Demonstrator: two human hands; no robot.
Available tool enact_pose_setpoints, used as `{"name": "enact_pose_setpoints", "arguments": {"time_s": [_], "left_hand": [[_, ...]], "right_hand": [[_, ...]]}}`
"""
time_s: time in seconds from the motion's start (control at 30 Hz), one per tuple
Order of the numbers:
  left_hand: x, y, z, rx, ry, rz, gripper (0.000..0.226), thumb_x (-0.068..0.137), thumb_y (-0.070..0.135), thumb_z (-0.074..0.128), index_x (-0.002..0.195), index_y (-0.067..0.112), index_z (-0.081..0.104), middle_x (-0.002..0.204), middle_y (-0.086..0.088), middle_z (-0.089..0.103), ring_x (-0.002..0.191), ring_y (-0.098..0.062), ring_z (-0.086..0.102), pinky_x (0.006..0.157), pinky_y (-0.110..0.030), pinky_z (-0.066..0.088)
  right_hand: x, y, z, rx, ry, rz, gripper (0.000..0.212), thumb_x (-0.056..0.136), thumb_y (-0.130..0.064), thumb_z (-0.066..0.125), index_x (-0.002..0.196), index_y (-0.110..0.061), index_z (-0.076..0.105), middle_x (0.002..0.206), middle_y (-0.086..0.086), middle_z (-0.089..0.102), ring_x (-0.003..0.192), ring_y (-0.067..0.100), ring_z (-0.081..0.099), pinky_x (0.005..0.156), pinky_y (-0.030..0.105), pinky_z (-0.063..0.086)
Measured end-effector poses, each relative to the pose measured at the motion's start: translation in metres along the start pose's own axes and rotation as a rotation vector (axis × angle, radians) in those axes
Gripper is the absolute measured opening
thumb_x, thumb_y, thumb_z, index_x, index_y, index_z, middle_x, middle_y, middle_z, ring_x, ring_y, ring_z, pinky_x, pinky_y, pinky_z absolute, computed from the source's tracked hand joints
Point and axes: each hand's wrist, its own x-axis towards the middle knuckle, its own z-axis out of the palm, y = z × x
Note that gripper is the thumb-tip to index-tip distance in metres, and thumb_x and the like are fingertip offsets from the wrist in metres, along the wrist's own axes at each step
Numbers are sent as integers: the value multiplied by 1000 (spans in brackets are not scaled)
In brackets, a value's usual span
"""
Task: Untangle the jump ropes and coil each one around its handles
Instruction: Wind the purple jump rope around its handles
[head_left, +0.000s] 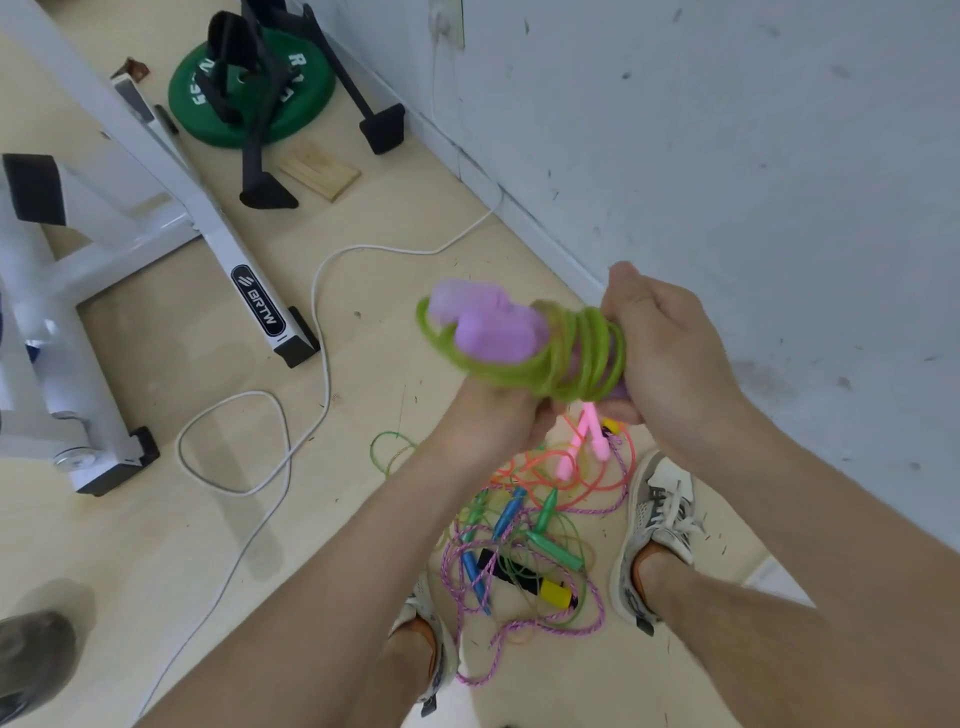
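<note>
Two bare forearms reach out over a gym floor (156, 519), working a half-wound jump rope at chest height. At far left stands a white bench frame (208, 223), with a white cable (317, 312) snaking across the floor beside it. The left hand (485, 421) is curled closed under the bundle and appears to grip a turn of the green rope (587, 353), though its fingers are mostly hidden. Above it the paired purple handles (488, 322) jut out, blurred. To the right, the right hand (670, 353) wraps its fingers tightly round the wound end of the handles, pinning the coils. Below, the remaining ropes lie in a tangle (519, 545) on the floor between the person's shoes, close to the floor's edge along the wall (727, 156).

The outermost loop hangs slack near the handles' free tips and could slide off if tension drops. Easing either grip would likely let the springy coils unwind, and any tail caught in the tangle could drag it along.
</note>
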Motion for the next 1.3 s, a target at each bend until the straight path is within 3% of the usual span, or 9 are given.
{"name": "enact_pose_setpoints", "arguments": {"time_s": [0.17,0.23,0.33,0.43,0.67,0.8,0.97,1.17,1.3], "left_hand": [[-11,13,15,649,16,308,23,99,13,38,91,11,59,65,7,53,71,-28,55,62,-34,42],[-22,11,19,930,31,426,12,98,18,44,100,11,54,63,5,50,58,-31,43,48,-36,30],[-32,20,21,1309,20,490,23,73,23,76,72,13,55,47,-1,51,40,-22,18,45,-22,-1],[-31,33,16,1404,92,579,31,71,25,79,61,18,51,45,5,40,43,-21,22,47,-18,1],[-27,44,-10,1166,72,701,22,66,41,74,57,23,66,52,3,53,47,-25,55,44,-20,26],[-21,41,-27,949,65,550,32,70,52,57,76,26,75,61,-1,60,65,-23,59,57,-36,44],[-16,36,-37,496,-80,435,24,69,44,67,92,41,68,71,3,63,70,-5,58,67,-27,46],[-12,30,-49,81,-430,200,57,69,37,79,83,-15,62,58,-7,55,52,-8,47,51,-17,39],[-13,25,-34,-249,-388,72,57,78,45,67,86,-10,60,76,-20,57,65,-26,51,55,-29,43]], "right_hand": [[18,13,-14,-370,201,-157,47,105,-31,33,60,-19,28,47,-9,31,46,17,33,50,29,31],[23,17,-21,-593,239,-219,46,106,-30,30,61,-20,29,56,-4,37,57,19,38,58,34,26],[25,23,-28,-764,234,-251,43,106,-30,28,64,-21,29,61,-2,40,67,28,41,62,33,23],[25,30,-26,-901,183,-282,41,106,-29,27,67,-18,28,61,0,38,69,32,41,63,34,22],[15,26,-18,-1141,-70,-261,43,104,-33,27,70,-15,45,70,9,61,73,35,56,65,39,43],[7,20,-12,-1014,-321,-385,45,103,-39,22,61,-25,33,56,-3,42,55,15,40,55,35,25],[6,16,-16,-744,-401,-334,51,102,-42,33,60,-15,44,51,-5,44,51,11,42,56,32,38],[-10,9,-5,-421,-589,-260,49,98,-49,32,69,-21,60,59,-12,63,50,1,52,51,16,38],[-11,1,-4,-193,-429,-121,49,98,-43,36,57,-22,53,43,-7,43,35,8,39,35,17,31]]}}
